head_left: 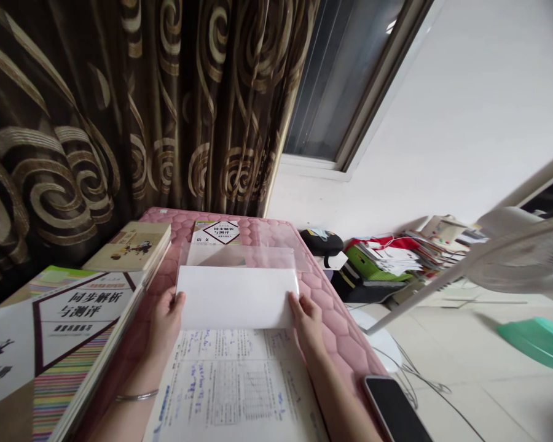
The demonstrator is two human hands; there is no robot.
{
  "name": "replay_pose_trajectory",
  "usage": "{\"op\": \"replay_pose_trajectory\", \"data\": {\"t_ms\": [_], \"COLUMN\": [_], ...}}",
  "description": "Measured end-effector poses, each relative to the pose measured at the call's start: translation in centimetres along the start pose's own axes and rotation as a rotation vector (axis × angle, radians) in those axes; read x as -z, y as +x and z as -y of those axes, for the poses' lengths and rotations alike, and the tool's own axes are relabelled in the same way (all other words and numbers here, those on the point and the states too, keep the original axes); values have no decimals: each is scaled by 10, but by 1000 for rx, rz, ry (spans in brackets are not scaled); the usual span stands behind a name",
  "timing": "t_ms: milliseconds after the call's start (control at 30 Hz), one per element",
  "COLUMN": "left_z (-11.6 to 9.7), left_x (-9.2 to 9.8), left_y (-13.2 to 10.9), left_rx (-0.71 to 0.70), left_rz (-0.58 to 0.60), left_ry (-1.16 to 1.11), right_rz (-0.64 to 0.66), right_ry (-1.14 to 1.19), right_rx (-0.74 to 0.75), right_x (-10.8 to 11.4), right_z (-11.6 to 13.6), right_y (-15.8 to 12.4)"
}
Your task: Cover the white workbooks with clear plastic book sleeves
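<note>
Between my two hands is a blank white sheet [237, 298], with a clear plastic film [270, 256] showing beyond its far edge. My left hand [167, 313] pinches the left edge, thumb on top; a metal bangle [137, 396] circles that wrist. The right edge is gripped by my right hand [308, 316]. Nearer to me lies a printed page [239, 393] with blue handwriting, its upper part covered by the white sheet. Whether page and sheet are joined I cannot tell. Past the film lies a workbook [215, 233] with Chinese characters, partly covered.
All this rests on a pink quilted surface [341, 334]. At left stand stacked workbooks [80, 316] and a tan book [136, 245]. A phone [396, 408] lies near the right edge. Beyond are a white fan [525, 252], cables, a green basin [537, 341] and piled papers [391, 256].
</note>
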State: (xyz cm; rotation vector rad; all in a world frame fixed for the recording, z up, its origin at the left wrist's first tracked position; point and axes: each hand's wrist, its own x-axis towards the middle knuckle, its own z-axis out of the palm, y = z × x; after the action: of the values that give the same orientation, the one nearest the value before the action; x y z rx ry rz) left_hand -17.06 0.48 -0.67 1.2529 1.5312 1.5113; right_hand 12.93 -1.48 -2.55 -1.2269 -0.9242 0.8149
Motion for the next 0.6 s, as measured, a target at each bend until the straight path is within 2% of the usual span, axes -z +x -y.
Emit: {"op": "replay_pose_trajectory", "data": {"t_ms": [133, 300, 600], "left_z": [-8, -19, 4], "left_x": [2, 4, -1], "left_y": [-4, -9, -1], "left_rx": [31, 55, 30], "left_rz": [13, 49, 42], "left_ry": [-7, -76, -100], "right_rz": [-19, 7, -35], "right_ry": [-53, 5, -127], "right_rx": [46, 10, 65], "right_x": [2, 2, 2], "right_z": [-5, -7, -7], "right_y": [2, 2, 3]}}
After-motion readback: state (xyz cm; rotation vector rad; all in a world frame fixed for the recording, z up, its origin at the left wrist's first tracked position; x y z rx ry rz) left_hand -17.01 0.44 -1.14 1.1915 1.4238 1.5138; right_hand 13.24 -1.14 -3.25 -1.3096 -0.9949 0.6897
